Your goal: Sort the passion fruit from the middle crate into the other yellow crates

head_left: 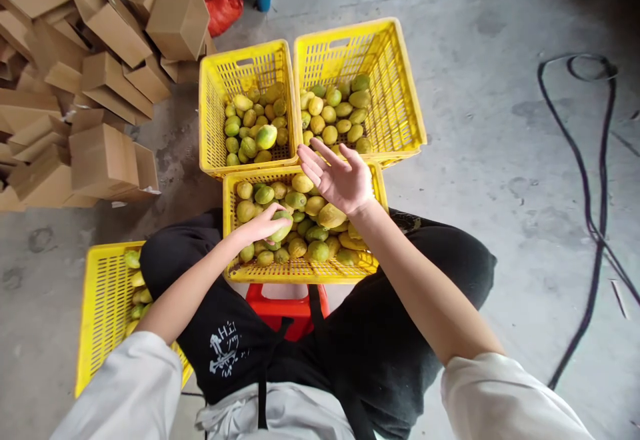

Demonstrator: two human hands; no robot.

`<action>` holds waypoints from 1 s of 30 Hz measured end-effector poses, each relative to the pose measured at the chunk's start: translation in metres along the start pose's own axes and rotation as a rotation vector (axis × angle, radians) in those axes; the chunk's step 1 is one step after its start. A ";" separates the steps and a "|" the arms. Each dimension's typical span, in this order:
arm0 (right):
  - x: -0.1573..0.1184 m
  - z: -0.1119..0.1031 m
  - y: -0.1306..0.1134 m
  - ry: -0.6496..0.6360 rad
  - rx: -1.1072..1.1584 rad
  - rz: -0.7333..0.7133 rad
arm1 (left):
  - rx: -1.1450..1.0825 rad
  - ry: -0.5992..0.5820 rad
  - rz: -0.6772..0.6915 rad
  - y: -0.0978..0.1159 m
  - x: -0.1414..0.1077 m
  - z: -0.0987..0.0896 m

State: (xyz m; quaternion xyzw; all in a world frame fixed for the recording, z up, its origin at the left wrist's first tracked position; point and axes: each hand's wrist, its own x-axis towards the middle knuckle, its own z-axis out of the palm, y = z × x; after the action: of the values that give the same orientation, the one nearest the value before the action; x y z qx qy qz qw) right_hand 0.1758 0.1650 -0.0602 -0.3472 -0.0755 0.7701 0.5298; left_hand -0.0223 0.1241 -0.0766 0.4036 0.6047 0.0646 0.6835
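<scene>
My left hand (265,225) is closed round a green fruit (282,225) over the near yellow crate (305,276), which is full of green and yellow fruits. My right hand (340,179) is raised above that crate's far right part, palm up, with its fingers spread and nothing in it. Behind stand two more yellow crates, the far left crate (214,117) and the far right crate (400,93), both partly filled with similar fruits. A yellow-green fruit (266,137) in the far left crate is airborne or lies on top; I cannot tell which.
Cardboard boxes (103,160) are piled at the left. Another yellow crate (103,307) with fruits stands beside my left leg. A red stool (287,310) is between my legs. A red bag (223,10) lies at the back, and a black cable (597,247) runs along the floor at right.
</scene>
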 end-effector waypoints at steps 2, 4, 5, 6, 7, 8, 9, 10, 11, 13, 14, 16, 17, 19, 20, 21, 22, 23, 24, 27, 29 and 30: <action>0.000 -0.007 -0.001 0.083 -0.020 0.011 | -0.056 -0.003 -0.014 0.001 0.004 0.005; 0.003 -0.018 0.000 0.228 -0.023 0.037 | -0.092 0.008 -0.060 0.001 0.009 0.014; 0.005 -0.024 0.000 0.309 -0.022 0.050 | -0.111 0.007 -0.097 0.002 0.013 0.020; 0.007 -0.030 0.000 0.378 -0.020 0.059 | -0.140 -0.004 -0.147 0.002 0.017 0.027; 0.007 -0.035 -0.002 0.429 -0.018 0.062 | -0.191 -0.030 -0.205 0.003 0.021 0.034; 0.007 -0.039 -0.004 0.458 -0.014 0.058 | -0.259 -0.064 -0.260 0.005 0.026 0.041; 0.006 -0.042 -0.006 0.468 -0.007 0.048 | -0.334 -0.096 -0.308 0.009 0.030 0.048; 0.003 -0.043 -0.010 0.464 0.002 0.036 | -0.411 -0.129 -0.331 0.014 0.032 0.053; 0.000 -0.044 -0.013 0.456 0.013 0.023 | -0.468 -0.153 -0.307 0.021 0.034 0.056; -0.007 -0.041 -0.020 0.449 0.040 0.003 | -0.559 -0.196 -0.162 0.039 0.033 0.056; -0.011 -0.039 -0.023 0.455 0.056 -0.002 | -0.645 -0.230 0.013 0.050 0.030 0.053; -0.019 -0.035 -0.028 0.484 0.087 -0.009 | -0.738 -0.237 0.261 0.070 0.021 0.045; -0.022 -0.033 -0.029 0.497 0.096 -0.015 | -0.747 -0.211 0.330 0.078 0.017 0.041; -0.027 -0.032 -0.031 0.521 0.095 -0.028 | -0.740 -0.174 0.391 0.087 0.010 0.036; -0.028 -0.032 -0.031 0.527 0.086 -0.027 | -0.732 -0.174 0.393 0.088 0.008 0.034; -0.029 -0.032 -0.030 0.529 0.074 -0.021 | -0.722 -0.188 0.381 0.087 0.007 0.034; -0.029 -0.033 -0.030 0.528 0.062 -0.010 | -0.712 -0.212 0.361 0.085 0.007 0.035; -0.029 -0.034 -0.029 0.524 0.050 0.003 | -0.704 -0.242 0.337 0.082 0.008 0.035; -0.028 -0.034 -0.029 0.516 0.038 0.016 | -0.700 -0.272 0.317 0.078 0.010 0.035; -0.028 -0.034 -0.026 0.489 -0.003 0.050 | -0.716 -0.327 0.301 0.069 0.016 0.032; -0.028 -0.033 -0.024 0.472 -0.041 0.067 | -0.739 -0.312 0.321 0.065 0.018 0.027; -0.027 -0.034 -0.024 0.465 -0.064 0.072 | -0.747 -0.293 0.332 0.064 0.019 0.023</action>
State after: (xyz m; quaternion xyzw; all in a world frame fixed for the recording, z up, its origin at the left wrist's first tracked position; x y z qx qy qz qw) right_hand 0.2199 0.1427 -0.0615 -0.5344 0.0365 0.6851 0.4936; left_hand 0.0287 0.1666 -0.0521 0.2252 0.3635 0.3300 0.8416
